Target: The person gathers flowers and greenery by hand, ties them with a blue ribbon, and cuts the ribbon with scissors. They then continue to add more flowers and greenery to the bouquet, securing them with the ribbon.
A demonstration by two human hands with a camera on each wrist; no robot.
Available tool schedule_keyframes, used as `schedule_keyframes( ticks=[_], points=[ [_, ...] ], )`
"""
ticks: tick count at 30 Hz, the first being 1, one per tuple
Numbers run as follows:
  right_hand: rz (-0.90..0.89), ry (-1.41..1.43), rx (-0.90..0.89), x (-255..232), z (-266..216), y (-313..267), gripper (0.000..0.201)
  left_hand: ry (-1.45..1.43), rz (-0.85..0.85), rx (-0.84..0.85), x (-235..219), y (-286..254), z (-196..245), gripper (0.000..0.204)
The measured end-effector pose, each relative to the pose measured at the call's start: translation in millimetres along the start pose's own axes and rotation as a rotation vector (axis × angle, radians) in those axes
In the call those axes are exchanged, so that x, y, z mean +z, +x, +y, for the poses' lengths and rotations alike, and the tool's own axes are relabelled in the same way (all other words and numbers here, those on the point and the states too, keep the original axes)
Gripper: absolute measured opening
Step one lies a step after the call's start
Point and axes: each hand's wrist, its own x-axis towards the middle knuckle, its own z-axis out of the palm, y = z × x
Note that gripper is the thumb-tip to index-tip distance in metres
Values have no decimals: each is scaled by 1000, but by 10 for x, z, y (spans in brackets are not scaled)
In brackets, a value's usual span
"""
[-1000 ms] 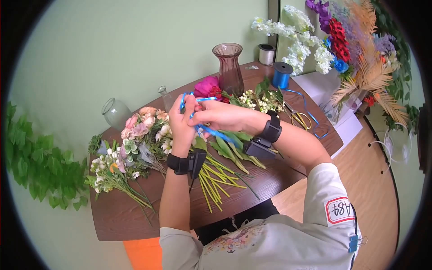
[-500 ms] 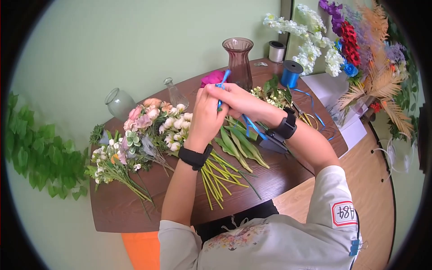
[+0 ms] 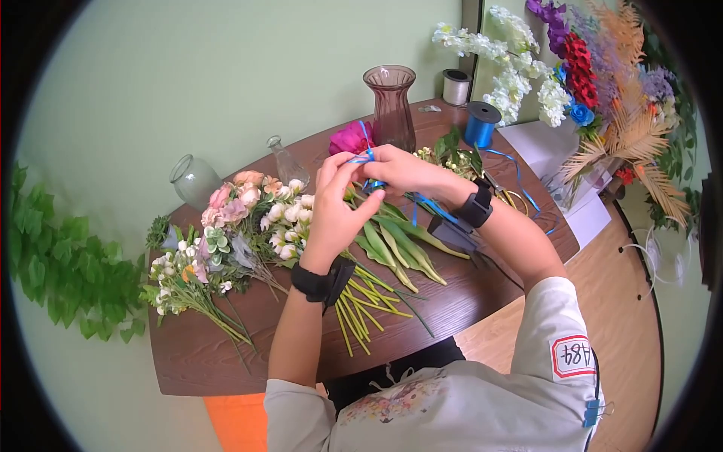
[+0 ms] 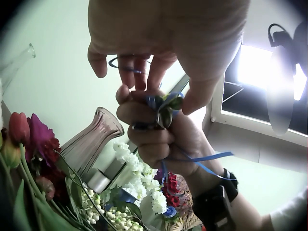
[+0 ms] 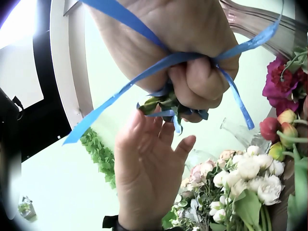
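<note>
My right hand (image 3: 407, 172) is curled in a fist round a small green leafy bundle (image 5: 161, 102) with blue ribbon (image 5: 98, 111) about it. Long ribbon tails cross the back of that fist in the right wrist view. My left hand (image 5: 150, 180) reaches in from the other side, its fingers fairly straight and the thumb spread apart. A thin loop of the ribbon passes around its fingertips in the left wrist view. The left thumb (image 4: 195, 96) is right at the leafy bundle. Both hands are raised over the flowers, close together.
Pink and white flowers (image 3: 290, 218) and loose green stems lie on the brown table (image 3: 422, 301). A purple glass vase (image 3: 389, 109), a magenta flower (image 3: 351, 138), two clear vases, a blue ribbon spool (image 3: 480, 128) and scissors (image 3: 512, 197) surround the hands. Tall flowers stand at right.
The hands came tightly together half a second ago, a ribbon end standing up above them. Now the left thumb has spread away from the right hand, with ribbon around the left fingertips.
</note>
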Motion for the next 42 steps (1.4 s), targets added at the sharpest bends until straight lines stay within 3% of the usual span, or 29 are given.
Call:
schedule_keyframes(
  ticks=[3, 5, 6, 7, 8, 10, 11, 12, 13, 15, 17, 19, 23, 25, 31, 33, 37, 39, 42],
  points=[
    [84, -51, 87, -172, -130, -79, 19, -100, 31, -74, -83, -26, 19, 32],
    [178, -241, 60, -557, -78, -56, 22, -77, 51, -81, -167, -101, -24, 23],
    [257, -379, 18, -731, -168, -106, 24, -63, 29, -146, -229, -157, -35, 21],
    [385, -301, 120, -984, -184, -96, 17, -50, 6, -211, -290, -217, -47, 20],
    [388, -937, -243, -1411, -36, -78, 17, -49, 7, -210, -345, -272, -59, 20],
    [609, -1369, -140, -2010, -90, 14, 25, -49, 100, -303, -441, -406, -88, 14],
    [818, -954, 70, -2221, -137, 99, 16, -49, 101, -305, -484, -475, -122, 14],
    [1005, -781, 88, -2218, -240, 118, 21, -20, 139, -339, -522, -544, -159, 14],
    [1003, -781, 87, -2345, -170, 216, 21, 9, 177, -371, -551, -599, -197, 14],
    [1091, -1268, 125, -2695, 88, 487, 28, 48, 229, -407, -576, -686, -263, 13],
    [1067, -1238, 167, -2700, 260, 636, 28, 88, 282, -439, -590, -780, -376, 12],
    [890, -1413, 284, -2717, 423, 792, 24, 179, 379, -418, -581, -888, -551, 11],
    [825, -1537, 268, -2812, 790, 1141, 20, 253, 429, -431, -547, -945, -653, 9],
    [709, -1617, 285, -2874, 950, 1276, 21, 283, 430, -394, -539, -921, -642, 10],
    [651, -1687, 415, -3107, 1570, 1243, 21, 224, 489, -441, -521, -914, -555, 14],
    [637, -1686, 558, -3174, 1737, 1193, 19, 192, 488, -455, -523, -907, -523, 15],
    [638, -1552, 588, -3128, 1789, 1138, 22, 175, 478, -483, -517, -918, -483, 14],
    [568, -1560, 644, -3028, 1690, 1155, 35, 181, 488, -489, -502, -912, -463, 14],
    [621, -1538, 629, -2944, 1675, 1217, 40, 173, 483, -491, -496, -907, -446, 16]
  ],
)
